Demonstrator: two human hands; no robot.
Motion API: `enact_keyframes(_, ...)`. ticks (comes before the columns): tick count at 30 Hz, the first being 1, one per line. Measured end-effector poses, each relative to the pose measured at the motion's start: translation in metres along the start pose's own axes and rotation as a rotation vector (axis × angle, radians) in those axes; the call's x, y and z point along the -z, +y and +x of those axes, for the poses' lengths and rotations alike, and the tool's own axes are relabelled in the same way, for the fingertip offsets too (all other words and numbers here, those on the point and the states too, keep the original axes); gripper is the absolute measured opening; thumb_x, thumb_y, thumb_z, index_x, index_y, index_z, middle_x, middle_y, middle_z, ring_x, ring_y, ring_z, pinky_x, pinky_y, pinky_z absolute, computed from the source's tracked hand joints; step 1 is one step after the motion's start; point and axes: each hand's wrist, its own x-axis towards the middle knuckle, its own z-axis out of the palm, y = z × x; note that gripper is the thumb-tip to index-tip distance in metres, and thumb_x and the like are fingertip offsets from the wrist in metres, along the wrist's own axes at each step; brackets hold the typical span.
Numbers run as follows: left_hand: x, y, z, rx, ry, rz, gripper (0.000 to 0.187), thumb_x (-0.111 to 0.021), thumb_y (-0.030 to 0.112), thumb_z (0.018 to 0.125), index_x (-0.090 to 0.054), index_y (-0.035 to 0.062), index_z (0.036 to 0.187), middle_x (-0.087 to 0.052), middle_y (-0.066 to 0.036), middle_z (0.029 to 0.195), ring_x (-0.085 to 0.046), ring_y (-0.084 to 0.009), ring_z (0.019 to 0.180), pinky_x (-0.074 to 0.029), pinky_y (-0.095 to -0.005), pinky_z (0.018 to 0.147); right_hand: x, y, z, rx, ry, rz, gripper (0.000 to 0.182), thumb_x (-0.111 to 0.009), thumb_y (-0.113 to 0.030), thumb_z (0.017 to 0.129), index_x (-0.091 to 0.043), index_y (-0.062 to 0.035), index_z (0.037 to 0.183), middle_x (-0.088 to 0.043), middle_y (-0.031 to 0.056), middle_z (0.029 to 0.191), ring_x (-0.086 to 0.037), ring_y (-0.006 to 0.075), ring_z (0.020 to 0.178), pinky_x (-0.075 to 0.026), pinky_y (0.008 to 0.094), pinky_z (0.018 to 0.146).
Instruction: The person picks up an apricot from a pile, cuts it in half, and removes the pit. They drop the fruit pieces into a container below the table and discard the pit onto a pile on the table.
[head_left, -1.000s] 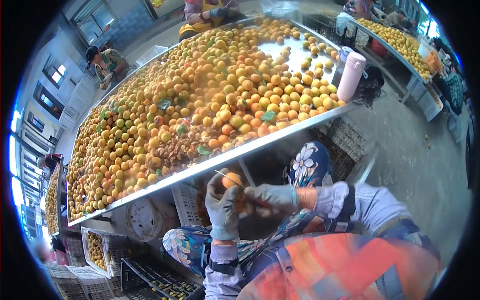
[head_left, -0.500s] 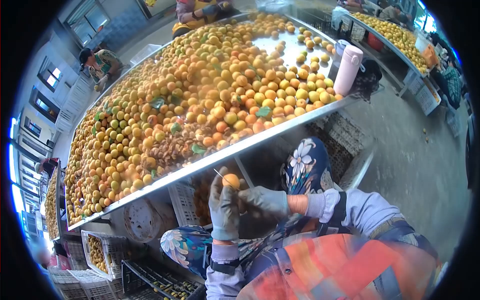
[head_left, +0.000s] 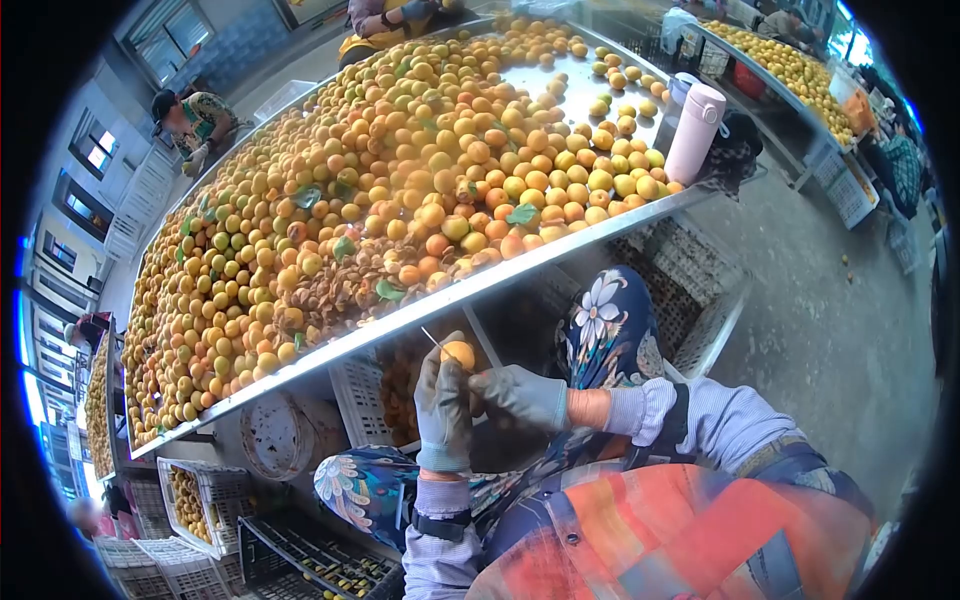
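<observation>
In my gloved left hand [head_left: 443, 408], closed fingers hold a yellow-orange apricot [head_left: 458, 354] upright at their tips. A thin metal sliver [head_left: 430, 337] pokes out beside those fingertips; which hand grips it is hidden. My gloved right hand [head_left: 522, 394] comes in from the right, its fingers bunched against the left hand just below the fruit. What the right fingers hold, if anything, cannot be seen. Both hands are over my lap, below the near edge of a metal table [head_left: 400, 333] heaped with apricots [head_left: 430, 160]. Brown shrivelled pieces [head_left: 350, 275] lie among the fruit near that edge.
A pink bottle [head_left: 695, 135] stands at the table's right corner. Beneath the table are a white crate [head_left: 360, 400] and a round bucket [head_left: 277, 437]. More crates [head_left: 205, 505] sit lower left. Co-workers [head_left: 200, 125] are around the table; another fruit-laden table [head_left: 780, 70] stands upper right.
The hands and apricot have shifted very slightly left and up in view, along with a small turn of the camera. The left hand's hold on the apricot is the same.
</observation>
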Motion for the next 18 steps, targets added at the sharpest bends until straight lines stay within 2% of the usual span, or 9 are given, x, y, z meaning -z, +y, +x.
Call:
enact_keyframes(4,-0.002,-0.006,0.002,-0.164,-0.009,0.064,0.046,-0.06,0.024,0.091,-0.046,-0.0004,0.128,-0.057,-0.006,0.109,-0.056,-0.011,0.093,-0.047,-0.0224,0.08,0.003,-0.016,-0.004,-0.065,0.001,-0.009,0.049,-0.044,-0.054,0.093,-0.06,-0.0078,0.09,-0.05,-0.0023,0.066,-0.048,0.0059,0.058,-0.037,0.0195,0.047)
enact_keyframes(8,0.006,-0.013,0.004,-0.15,0.006,0.096,0.042,-0.056,0.024,0.093,-0.049,-0.0013,0.125,-0.055,-0.011,0.117,-0.057,-0.0177,0.099,-0.046,-0.029,0.088,-0.006,-0.007,0.003,-0.259,-0.01,0.355,0.024,-0.048,-0.032,0.095,-0.062,-0.0133,0.091,-0.058,-0.002,0.073,-0.052,0.0041,0.059,-0.035,0.0189,0.043)
enact_keyframes(9,0.006,-0.014,0.004,-0.149,0.003,0.135,0.04,-0.054,0.025,0.094,-0.05,-0.0014,0.123,-0.055,-0.012,0.117,-0.058,-0.0194,0.099,-0.046,-0.0304,0.089,-0.008,-0.012,0.002,-0.355,0.031,0.295,0.022,-0.048,-0.025,0.096,-0.063,-0.0084,0.094,-0.062,0.0002,0.08,-0.055,0.0065,0.067,-0.043,0.0213,0.053)
enact_keyframes(10,-0.003,-0.012,0.003,-0.03,0.045,0.019,0.043,-0.054,0.029,0.094,-0.05,-0.002,0.122,-0.055,-0.013,0.116,-0.058,-0.0212,0.101,-0.046,-0.0319,0.09,-0.007,0.021,0.008,0.169,0.056,0.082,0.026,-0.049,-0.025,0.096,-0.064,-0.0042,0.1,-0.063,0.0017,0.087,-0.057,0.0095,0.08,-0.048,0.0264,0.068)
enact_keyframes(11,0.006,-0.026,0.009,-0.086,0.031,0.085,0.042,-0.053,0.031,0.095,-0.05,-0.0022,0.12,-0.056,-0.013,0.114,-0.057,-0.0198,0.099,-0.046,-0.0309,0.089,-0.001,0.035,0.014,0.206,0.047,-0.008,0.03,-0.048,-0.03,0.096,-0.063,-0.004,0.099,-0.062,0.0017,0.086,-0.057,0.0103,0.079,-0.047,0.0279,0.067)
enact_keyframes(12,0.006,-0.013,0.005,0.109,0.075,0.173,0.031,-0.055,0.036,0.09,-0.055,0.0099,0.108,-0.055,-0.017,0.101,-0.052,-0.0285,0.094,-0.041,-0.0442,0.089,0.002,0.041,0.02,0.132,0.031,-0.074,0.034,-0.047,-0.034,0.096,-0.062,-0.0038,0.098,-0.062,0.0017,0.084,-0.056,0.0111,0.077,-0.047,0.0295,0.066)
enact_keyframes(14,-0.016,0.007,0.003,0.021,0.002,0.298,0.028,-0.053,0.033,0.091,-0.055,0.0075,0.103,-0.055,-0.017,0.1,-0.052,-0.0285,0.093,-0.042,-0.0422,0.086,0.008,0.058,0.035,-0.002,0.019,-0.155,0.043,-0.045,-0.043,0.095,-0.061,-0.0034,0.097,-0.06,0.0017,0.081,-0.054,0.0127,0.075,-0.046,0.0327,0.064)
enact_keyframes(16,-0.027,0.018,-0.001,-0.161,0.05,0.574,0.024,-0.051,0.026,0.092,-0.056,0.0027,0.095,-0.055,-0.017,0.098,-0.054,-0.0286,0.091,-0.045,-0.0382,0.08,0.003,-0.009,0.003,-0.164,0.126,-0.089,0.036,-0.05,-0.034,0.093,-0.062,-0.012,0.119,-0.064,0.0129,0.116,-0.061,0.0271,0.1,-0.045,0.0339,0.088)
enact_keyframes(18,-0.023,0.015,0.0,-0.275,0.009,0.664,0.023,-0.05,0.024,0.092,-0.055,0.0022,0.095,-0.055,-0.017,0.096,-0.053,-0.0286,0.09,-0.045,-0.0373,0.078,0.008,0.029,0.023,-0.006,0.122,-0.14,0.036,-0.051,-0.032,0.092,-0.062,-0.0111,0.119,-0.065,0.0123,0.112,-0.061,0.0278,0.101,-0.046,0.035,0.086)
